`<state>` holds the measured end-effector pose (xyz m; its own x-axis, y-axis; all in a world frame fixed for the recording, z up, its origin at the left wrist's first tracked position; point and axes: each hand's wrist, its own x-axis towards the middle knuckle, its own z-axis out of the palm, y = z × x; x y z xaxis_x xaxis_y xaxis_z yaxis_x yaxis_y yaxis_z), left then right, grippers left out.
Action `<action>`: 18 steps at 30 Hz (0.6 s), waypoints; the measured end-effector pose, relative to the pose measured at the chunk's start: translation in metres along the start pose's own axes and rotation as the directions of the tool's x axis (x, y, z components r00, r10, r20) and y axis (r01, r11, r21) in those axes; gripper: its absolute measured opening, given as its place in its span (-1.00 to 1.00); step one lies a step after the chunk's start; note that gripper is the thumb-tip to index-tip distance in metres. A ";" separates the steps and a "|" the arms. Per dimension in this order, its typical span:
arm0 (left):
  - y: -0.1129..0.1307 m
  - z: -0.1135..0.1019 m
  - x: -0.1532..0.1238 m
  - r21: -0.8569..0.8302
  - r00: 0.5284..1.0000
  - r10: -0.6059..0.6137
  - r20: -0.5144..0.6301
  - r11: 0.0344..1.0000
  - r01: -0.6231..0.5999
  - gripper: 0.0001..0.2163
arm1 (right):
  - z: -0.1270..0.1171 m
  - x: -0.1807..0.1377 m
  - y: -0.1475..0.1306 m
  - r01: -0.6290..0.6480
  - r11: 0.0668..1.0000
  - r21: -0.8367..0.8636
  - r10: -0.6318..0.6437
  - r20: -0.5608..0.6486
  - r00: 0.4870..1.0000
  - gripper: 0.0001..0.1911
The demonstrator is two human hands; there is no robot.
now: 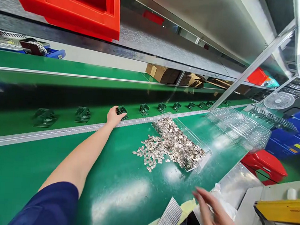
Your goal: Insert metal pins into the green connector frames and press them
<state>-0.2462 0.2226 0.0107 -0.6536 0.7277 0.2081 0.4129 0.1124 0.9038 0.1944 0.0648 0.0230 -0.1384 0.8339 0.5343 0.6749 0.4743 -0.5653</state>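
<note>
My left hand (113, 116) reaches to the far green belt, its fingers closed around a small stack of green circuit boards (121, 111). Other such board stacks stand in a row along the belt, one board stack (82, 114) to the left and another board stack (144, 109) to the right. My right hand (216, 215) is over the near edge of the bench, slightly blurred, fingers stretched out with nothing visible in them. Beside it, a silvery gridded plate (168, 218) leans near my lap. Small metal pieces (154, 148) spill from a clear plastic tray (205, 161) onto the green bench.
A metal rail (92, 126) divides belt from bench. Overhead, a red bin (70, 4) sits on a shelf. Clear trays (241, 129) are stacked at the right, near a fan (279, 100), a red stool (264, 165) and blue crates (289, 136). Cardboard boxes (165, 74) stand behind.
</note>
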 end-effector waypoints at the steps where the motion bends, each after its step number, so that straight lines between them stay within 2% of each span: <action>1: -0.006 0.001 0.004 0.025 1.000 -0.007 -0.023 1.000 0.008 -0.39 | 0.024 0.023 -0.008 0.079 0.996 0.031 -0.082 0.101 0.992 -0.75; 2: -0.011 0.000 0.004 0.048 0.999 0.003 -0.043 0.999 -0.001 -0.35 | 0.050 0.047 -0.017 0.148 0.989 0.015 -0.148 0.188 0.971 -0.72; 4: -0.020 -0.007 -0.005 0.096 0.995 0.059 -0.078 0.994 -0.052 -0.29 | 0.098 0.093 -0.032 0.271 0.944 -0.189 -0.180 0.393 0.902 -0.68; 7: -0.037 -0.038 -0.022 0.237 0.957 0.187 -0.220 0.962 -0.134 -0.32 | 0.156 0.140 -0.044 0.311 0.911 -0.272 -0.153 0.478 0.865 -0.73; 9: -0.051 -0.067 -0.023 0.343 0.896 0.228 -0.381 0.935 -0.092 -0.32 | 0.180 0.153 -0.045 0.311 0.896 -0.317 -0.119 0.503 0.856 -0.78; 11: -0.063 -0.091 -0.016 0.353 0.849 0.174 -0.499 0.935 0.016 -0.25 | 0.194 0.156 -0.043 0.318 0.873 -0.371 -0.084 0.527 0.846 -0.82; 13: -0.071 -0.105 -0.004 0.302 0.854 0.086 -0.512 0.949 0.085 -0.28 | 0.201 0.156 -0.040 0.333 0.851 -0.407 -0.064 0.548 0.834 -0.84; 16: -0.072 -0.107 0.009 0.279 0.885 0.081 -0.459 0.958 0.057 -0.48 | 0.203 0.155 -0.037 0.363 0.823 -0.437 -0.060 0.569 0.820 -0.82; 18: -0.068 -0.104 0.005 0.266 0.887 0.101 -0.451 0.964 0.026 -0.55 | 0.204 0.157 -0.036 0.371 0.812 -0.450 -0.055 0.575 0.817 -0.81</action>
<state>-0.3439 0.1482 -0.0105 -0.8241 0.3511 0.4445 0.5498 0.3068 0.7769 0.0005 0.2360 -0.0011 -0.5664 0.8172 0.1062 0.8230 0.5676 0.0218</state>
